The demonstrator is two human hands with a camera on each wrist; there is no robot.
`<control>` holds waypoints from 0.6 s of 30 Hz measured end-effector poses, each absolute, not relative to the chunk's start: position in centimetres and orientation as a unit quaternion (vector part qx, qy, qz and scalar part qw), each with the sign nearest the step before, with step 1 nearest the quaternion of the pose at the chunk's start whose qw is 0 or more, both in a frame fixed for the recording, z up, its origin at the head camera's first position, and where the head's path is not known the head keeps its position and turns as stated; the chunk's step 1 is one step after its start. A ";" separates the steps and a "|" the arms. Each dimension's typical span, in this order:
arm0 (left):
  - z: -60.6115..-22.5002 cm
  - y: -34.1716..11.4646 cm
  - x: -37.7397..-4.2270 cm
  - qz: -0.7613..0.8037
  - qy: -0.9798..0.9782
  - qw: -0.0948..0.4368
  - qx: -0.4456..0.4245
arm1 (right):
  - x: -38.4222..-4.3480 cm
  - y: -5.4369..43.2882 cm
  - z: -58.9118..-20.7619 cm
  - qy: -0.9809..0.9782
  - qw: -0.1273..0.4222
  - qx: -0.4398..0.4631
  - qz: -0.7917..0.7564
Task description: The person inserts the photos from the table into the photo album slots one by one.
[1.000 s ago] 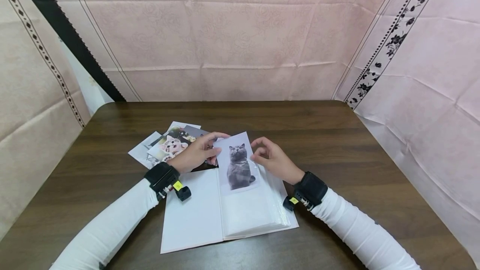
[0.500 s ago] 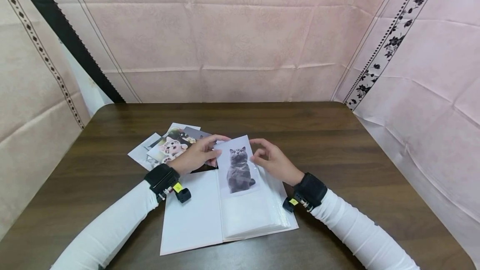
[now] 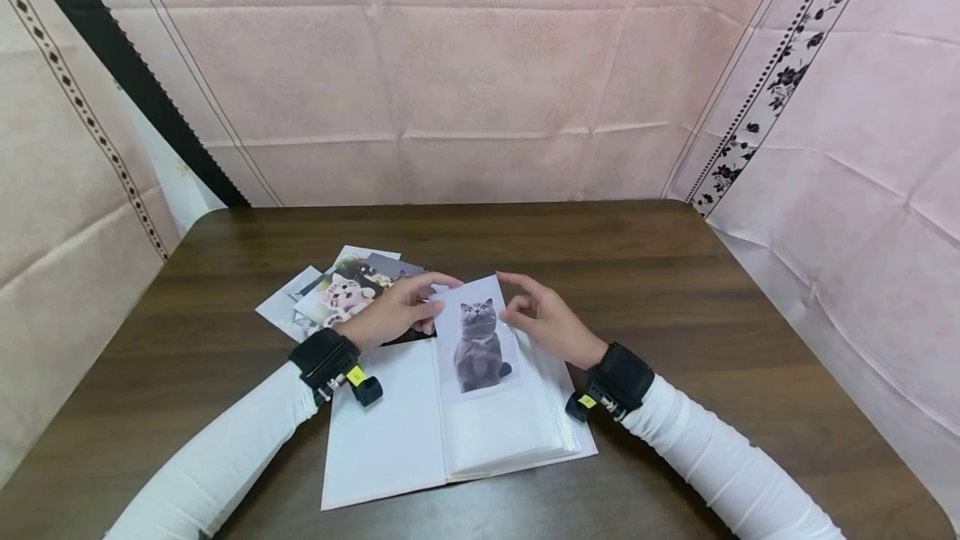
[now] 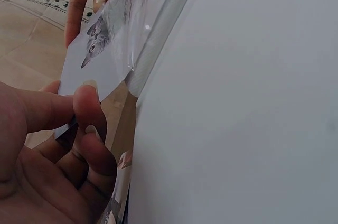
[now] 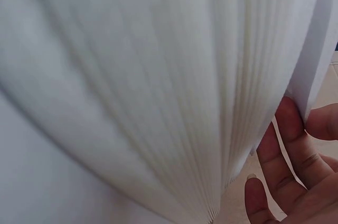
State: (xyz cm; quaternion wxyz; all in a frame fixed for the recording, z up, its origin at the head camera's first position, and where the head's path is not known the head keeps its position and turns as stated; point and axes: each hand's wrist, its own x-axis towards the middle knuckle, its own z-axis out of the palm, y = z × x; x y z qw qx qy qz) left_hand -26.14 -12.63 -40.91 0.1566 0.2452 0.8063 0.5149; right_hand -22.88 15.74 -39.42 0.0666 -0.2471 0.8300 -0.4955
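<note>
A photo of a grey cat sits with its lower part inside a clear sleeve of an open photo album. My left hand pinches the photo's upper left corner between thumb and fingers; the left wrist view shows the photo partly under shiny plastic. At the opposite edge, my right hand pinches the photo near its top right. In the right wrist view, that hand's thumb and finger meet on the sheet's edge, beside the fanned album pages.
Several loose cat photos overlap behind the album's left cover, partly under my left hand. The brown wooden table has its far edge before a pale pink cloth backdrop.
The cat photo has slid slightly down toward me, deeper into the sleeve. Both hands keep almost the same places, and the album has stayed put.
</note>
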 end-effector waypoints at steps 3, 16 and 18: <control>-40.9 -12.6 -26.1 0.514 0.806 0.159 0.248 | -22.9 15.7 -39.5 0.830 0.065 -0.250 -0.495; -41.0 -12.6 -26.1 0.512 0.804 0.160 0.255 | -23.1 15.8 -39.7 0.830 0.064 -0.254 -0.493; -41.0 -12.6 -26.1 0.513 0.803 0.162 0.256 | -23.1 15.8 -39.7 0.830 0.064 -0.253 -0.492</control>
